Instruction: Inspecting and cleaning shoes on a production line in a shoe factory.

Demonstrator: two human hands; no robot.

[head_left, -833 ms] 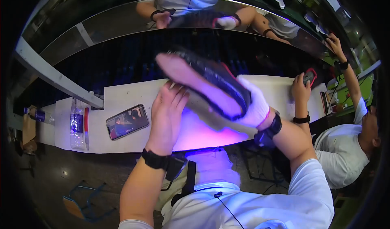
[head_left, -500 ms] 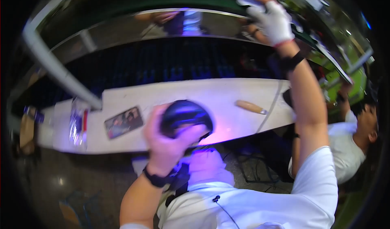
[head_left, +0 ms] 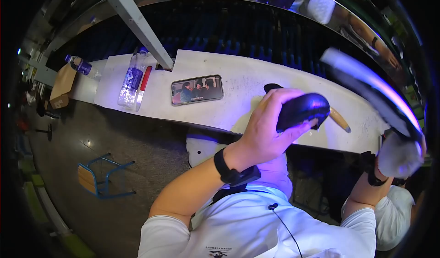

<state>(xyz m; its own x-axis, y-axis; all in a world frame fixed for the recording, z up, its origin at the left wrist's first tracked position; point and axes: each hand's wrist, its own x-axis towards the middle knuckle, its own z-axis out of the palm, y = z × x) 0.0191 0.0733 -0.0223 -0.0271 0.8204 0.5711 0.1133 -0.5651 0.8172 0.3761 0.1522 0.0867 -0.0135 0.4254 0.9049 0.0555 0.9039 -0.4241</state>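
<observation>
Wide fisheye from the head — downward, close over the white bench (head_left: 240, 77)

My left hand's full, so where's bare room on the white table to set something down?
The white table looks bare between the phone and your left hand, and right of the wooden-handled tool. It's crowded toward the table's left end, with a bottle beside the red-handled knife, and between the tool and your black shoe.

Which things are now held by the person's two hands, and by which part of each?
The left hand grips a black shoe near its rounded end; the gloved right hand grips a blurred, sole-shaped piece at its lower end.
</observation>
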